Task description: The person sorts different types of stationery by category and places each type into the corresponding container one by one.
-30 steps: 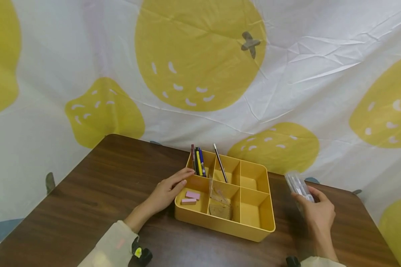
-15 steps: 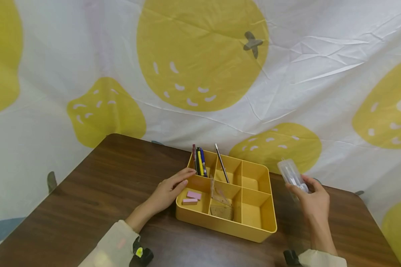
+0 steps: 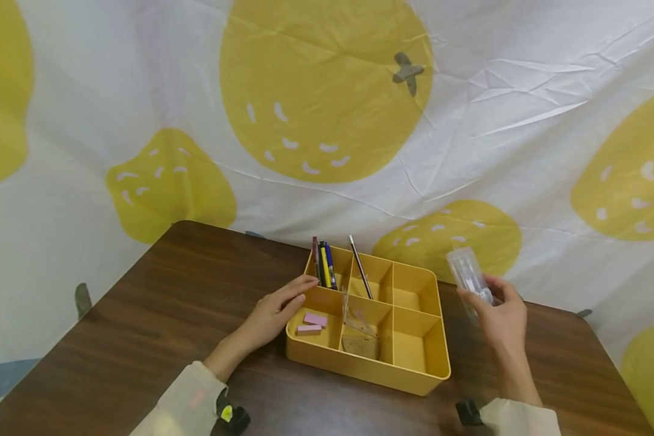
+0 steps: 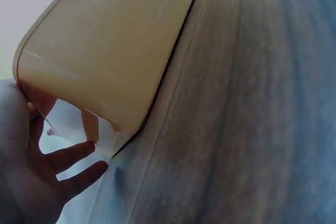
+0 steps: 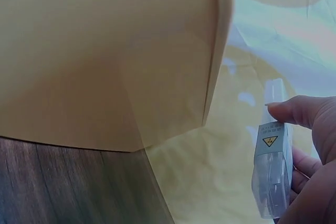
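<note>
My left hand (image 3: 272,312) rests at the left rim of a yellow compartment box (image 3: 362,370). In the left wrist view its spread fingers (image 4: 79,156) lie along the box's outer wall. Right of the box, my right hand (image 3: 502,315) grips a clear plastic case (image 3: 465,266) between thumb and fingers, raised above the table. In the right wrist view the case shows a grey label with a yellow warning triangle (image 5: 270,141), with the thumb (image 5: 286,109) pressed near its upper end. The case's contents are blurred through the plastic.
Several pens (image 3: 327,266) stand in the back left compartment, and a pencil (image 3: 361,266) leans in the back middle one. Two pink erasers (image 3: 309,330) lie front left. Clear set squares (image 3: 360,321) and a tan piece (image 3: 361,346) occupy the front middle. A patterned cloth (image 3: 316,206) hangs behind the table (image 3: 158,309).
My right hand has moved left and slightly up with the clear case, which now stands more upright near the box's back right corner. The left hand has stayed at the rim.
</note>
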Available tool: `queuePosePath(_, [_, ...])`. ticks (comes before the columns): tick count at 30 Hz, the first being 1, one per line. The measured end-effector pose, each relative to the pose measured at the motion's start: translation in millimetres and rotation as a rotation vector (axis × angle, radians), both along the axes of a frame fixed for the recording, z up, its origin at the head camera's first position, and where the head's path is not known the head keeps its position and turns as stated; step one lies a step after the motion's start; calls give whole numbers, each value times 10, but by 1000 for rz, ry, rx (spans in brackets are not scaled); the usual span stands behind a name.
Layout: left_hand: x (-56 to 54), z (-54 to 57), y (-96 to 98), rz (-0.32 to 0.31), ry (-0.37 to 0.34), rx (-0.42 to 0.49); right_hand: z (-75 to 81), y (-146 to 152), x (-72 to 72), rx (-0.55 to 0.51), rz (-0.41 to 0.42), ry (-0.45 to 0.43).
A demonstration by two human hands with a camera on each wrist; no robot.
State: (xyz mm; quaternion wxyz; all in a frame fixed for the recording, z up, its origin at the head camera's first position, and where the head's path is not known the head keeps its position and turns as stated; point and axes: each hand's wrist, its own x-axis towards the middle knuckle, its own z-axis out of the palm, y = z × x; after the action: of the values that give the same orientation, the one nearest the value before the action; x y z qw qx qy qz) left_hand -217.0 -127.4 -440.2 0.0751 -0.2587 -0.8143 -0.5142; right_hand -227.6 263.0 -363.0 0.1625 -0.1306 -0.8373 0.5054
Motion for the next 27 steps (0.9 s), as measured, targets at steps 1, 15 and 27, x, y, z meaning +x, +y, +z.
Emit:
queuePosePath(1, [-2,0,0,-1,1,1,4,-5,-4,5,4,2])
queuePosePath(15, [2,-1,1,-2,-2,5,54,-176,-48,50,83,55])
queuePosePath(27, [4,4,-1,0,-9,6,73,-298,-100,73,157,89])
